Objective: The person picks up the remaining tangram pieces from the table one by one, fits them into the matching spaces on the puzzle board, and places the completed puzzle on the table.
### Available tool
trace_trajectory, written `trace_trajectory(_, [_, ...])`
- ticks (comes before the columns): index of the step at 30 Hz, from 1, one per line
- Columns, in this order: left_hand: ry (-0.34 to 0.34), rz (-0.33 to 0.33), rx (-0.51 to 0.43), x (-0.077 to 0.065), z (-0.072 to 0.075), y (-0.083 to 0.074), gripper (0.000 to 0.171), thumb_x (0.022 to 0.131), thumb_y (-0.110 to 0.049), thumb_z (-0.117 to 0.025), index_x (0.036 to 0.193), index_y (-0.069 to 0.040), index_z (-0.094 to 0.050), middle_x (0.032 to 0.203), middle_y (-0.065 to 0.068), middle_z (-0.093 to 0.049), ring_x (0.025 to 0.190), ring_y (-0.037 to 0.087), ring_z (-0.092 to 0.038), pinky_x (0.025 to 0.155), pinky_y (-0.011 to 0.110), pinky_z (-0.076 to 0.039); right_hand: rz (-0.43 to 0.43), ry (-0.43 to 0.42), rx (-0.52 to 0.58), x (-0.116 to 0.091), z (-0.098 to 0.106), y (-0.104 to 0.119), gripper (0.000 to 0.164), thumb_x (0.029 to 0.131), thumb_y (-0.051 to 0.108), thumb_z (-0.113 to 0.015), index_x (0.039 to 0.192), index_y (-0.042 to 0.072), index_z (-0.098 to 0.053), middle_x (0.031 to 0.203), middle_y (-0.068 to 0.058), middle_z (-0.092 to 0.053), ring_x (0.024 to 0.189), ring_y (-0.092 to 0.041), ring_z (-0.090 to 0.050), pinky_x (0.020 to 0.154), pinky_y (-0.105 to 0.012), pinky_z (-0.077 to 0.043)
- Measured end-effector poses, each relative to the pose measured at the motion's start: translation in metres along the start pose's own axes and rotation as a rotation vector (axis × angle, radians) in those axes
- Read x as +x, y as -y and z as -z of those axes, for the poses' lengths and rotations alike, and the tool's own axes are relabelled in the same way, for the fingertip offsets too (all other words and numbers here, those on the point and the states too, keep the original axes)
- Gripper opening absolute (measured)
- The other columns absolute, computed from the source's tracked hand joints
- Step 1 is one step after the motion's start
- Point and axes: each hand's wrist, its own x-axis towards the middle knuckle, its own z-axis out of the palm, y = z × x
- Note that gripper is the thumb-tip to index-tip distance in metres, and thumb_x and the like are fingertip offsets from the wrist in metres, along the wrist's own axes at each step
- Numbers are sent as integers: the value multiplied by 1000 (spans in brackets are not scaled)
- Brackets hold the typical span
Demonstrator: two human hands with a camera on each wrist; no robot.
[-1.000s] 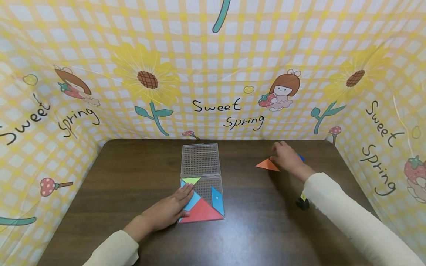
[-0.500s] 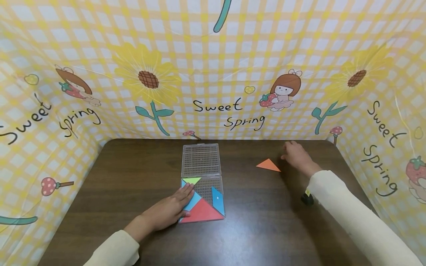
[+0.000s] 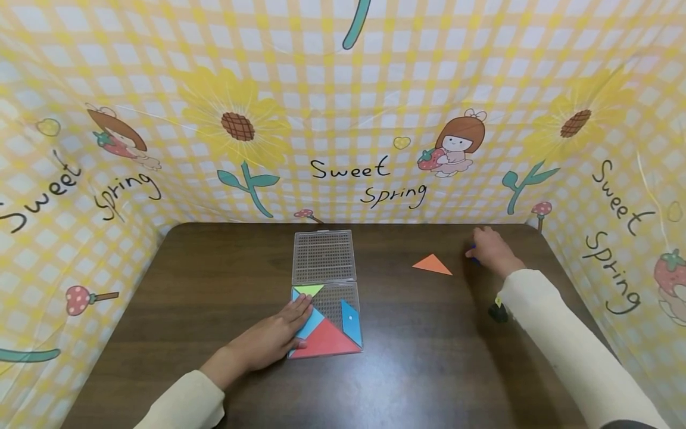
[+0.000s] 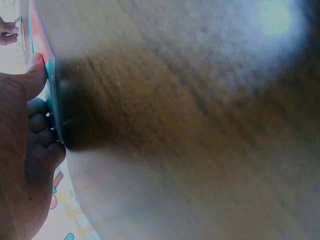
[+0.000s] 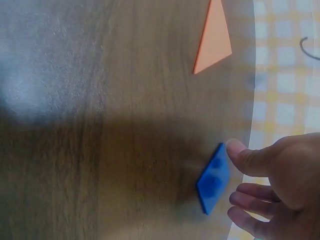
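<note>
A clear plastic tangram case (image 3: 324, 257) lies unfolded on the table, its lid half at the back. In its near half sit a red triangle (image 3: 327, 341), a light blue piece (image 3: 309, 328), a green triangle (image 3: 311, 290) and a blue parallelogram (image 3: 351, 322). My left hand (image 3: 270, 336) rests on the case's left side, fingers over the light blue piece and thumb at the red triangle. At the back right, my right hand (image 3: 492, 250) is over a dark blue four-sided piece (image 5: 214, 180), its thumb tip close to one corner and the fingers loosely bent.
An orange triangle (image 3: 433, 266) lies flat on the table (image 3: 214, 262) between the case and my right hand. A yellow checked cloth (image 3: 343, 119) with printed flowers stands like a wall along the back and both sides.
My right hand has moved right, away from the orange triangle, and is now at the dark blue piece. The left hand has stayed on the case.
</note>
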Motion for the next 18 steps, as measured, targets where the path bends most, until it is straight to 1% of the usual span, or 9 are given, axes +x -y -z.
trace_trajectory(3, [-3, -1, 5, 1, 0, 0, 72, 97, -47, -49, 152, -7, -24, 161, 8, -16, 149, 24, -13, 115, 43, -30, -1, -6, -20, 2, -1, -3, 46, 88, 17, -70, 116, -15, -53, 117, -37, -48, 109, -52, -48, 90, -56, -47])
trace_trajectory(6, [2, 3, -1, 1, 1, 0, 72, 97, -47, -49, 152, -7, -24, 161, 8, -16, 149, 24, -13, 115, 43, -29, 2, -9, -39, 4, -1, -5, 41, 87, 17, -71, 109, -15, -57, 112, -37, -51, 107, -54, -49, 89, -57, -46])
trace_trajectory(10, [16, 13, -8, 1, 2, -1, 72, 97, -48, -48, 152, -8, -24, 162, 8, -14, 149, 25, -12, 115, 44, -29, -14, -1, -60, 6, -3, -9, 39, 87, 18, -72, 104, -15, -61, 107, -37, -52, 103, -55, -49, 86, -57, -47])
trace_trajectory(14, [17, 14, -8, 1, 2, -1, 73, 97, -49, -48, 152, -8, -24, 162, 7, -14, 150, 24, -12, 115, 44, -29, -27, -11, -45, 7, -5, -14, 34, 85, 18, -73, 97, -13, -63, 98, -33, -54, 94, -48, -53, 80, -53, -49])
trace_trajectory(16, [13, 10, -7, 1, 2, -2, 73, 97, -48, -48, 152, -8, -24, 162, 7, -15, 150, 24, -12, 116, 43, -28, -31, -18, -21, 8, -6, -17, 31, 85, 17, -73, 93, -12, -63, 95, -30, -54, 89, -44, -54, 77, -51, -48])
trace_trajectory(18, [16, 8, -7, 1, 2, -2, 72, 98, -48, -48, 152, -8, -23, 162, 6, -14, 150, 23, -11, 116, 43, -27, -34, -15, 2, 8, -6, -20, 30, 84, 17, -74, 90, -11, -64, 93, -29, -54, 87, -42, -53, 76, -51, -47])
